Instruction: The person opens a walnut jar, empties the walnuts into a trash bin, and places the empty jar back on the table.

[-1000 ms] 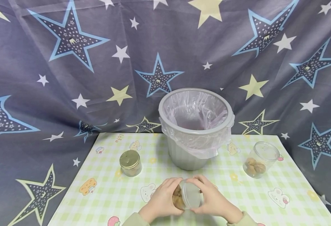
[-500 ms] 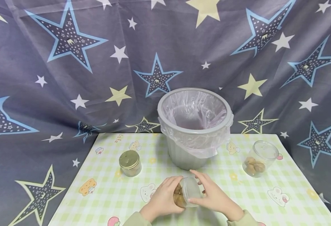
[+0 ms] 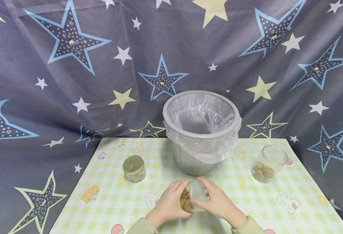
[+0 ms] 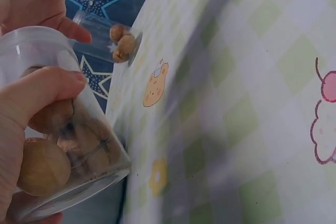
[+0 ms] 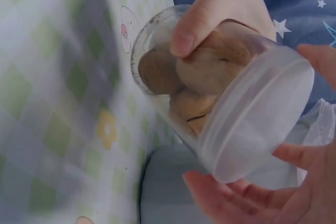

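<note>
Above the near middle of the table, my left hand (image 3: 171, 202) grips a clear plastic jar (image 4: 113, 142) round its side. The jar is tilted on its side and contains several round brown nuts (image 4: 44, 166) that look like walnuts. A frosted, translucent lid (image 5: 262, 119) covers the jar's mouth, which faces right. My right hand (image 3: 219, 202) holds this lid at its rim, thumb on the near side and fingers on the far side. In the right wrist view, the left thumb (image 5: 186, 38) presses the jar wall. The palm side of the right hand is hidden in the head view.
A grey bin (image 3: 189, 159) with a pinkish plastic liner stands behind the hands. To the left is a small jar with a gold lid (image 3: 133, 164). Another clear jar (image 3: 272, 156), with several brown nuts, stands at right. A starry curtain (image 3: 107, 81) hangs behind the checkered table (image 3: 101, 208).
My right hand's fingers loosened from the lid half a second ago and now close round it again, with the thumb shifted left. The left hand keeps its grip on the jar.
</note>
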Motion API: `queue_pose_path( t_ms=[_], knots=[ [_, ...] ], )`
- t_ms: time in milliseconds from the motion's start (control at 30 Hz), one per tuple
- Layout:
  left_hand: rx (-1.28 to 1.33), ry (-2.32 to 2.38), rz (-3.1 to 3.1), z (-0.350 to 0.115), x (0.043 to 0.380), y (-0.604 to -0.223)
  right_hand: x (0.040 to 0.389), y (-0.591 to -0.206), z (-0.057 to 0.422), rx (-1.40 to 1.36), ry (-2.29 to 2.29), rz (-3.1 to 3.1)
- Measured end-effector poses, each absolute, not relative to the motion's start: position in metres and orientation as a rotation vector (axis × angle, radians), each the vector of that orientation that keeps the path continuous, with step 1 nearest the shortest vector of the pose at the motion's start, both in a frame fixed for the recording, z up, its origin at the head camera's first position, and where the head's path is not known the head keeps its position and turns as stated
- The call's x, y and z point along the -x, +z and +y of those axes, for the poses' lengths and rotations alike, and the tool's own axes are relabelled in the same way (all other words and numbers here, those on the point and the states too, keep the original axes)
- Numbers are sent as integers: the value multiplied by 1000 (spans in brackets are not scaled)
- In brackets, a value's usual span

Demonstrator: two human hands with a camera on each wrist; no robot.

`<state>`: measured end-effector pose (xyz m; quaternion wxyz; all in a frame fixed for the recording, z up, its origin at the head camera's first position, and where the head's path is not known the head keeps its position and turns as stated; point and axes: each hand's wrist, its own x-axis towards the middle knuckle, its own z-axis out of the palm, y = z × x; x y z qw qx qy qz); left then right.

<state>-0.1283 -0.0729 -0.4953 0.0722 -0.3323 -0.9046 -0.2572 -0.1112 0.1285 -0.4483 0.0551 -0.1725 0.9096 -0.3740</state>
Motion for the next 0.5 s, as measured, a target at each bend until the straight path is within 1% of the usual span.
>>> queue_pose_path(
  t_ms=[133,300,500],
  knots=[
    [999,-854,-2754,-75,128,-496,111,-447,131,602,-1210,2724],
    [999,-941,-2754,-75,129,-495,113,-450,136,810,-1291,2712],
    [1029,-938,-2745,-76,132,-493,116,-455,142,977,-1317,2678]
  ],
)
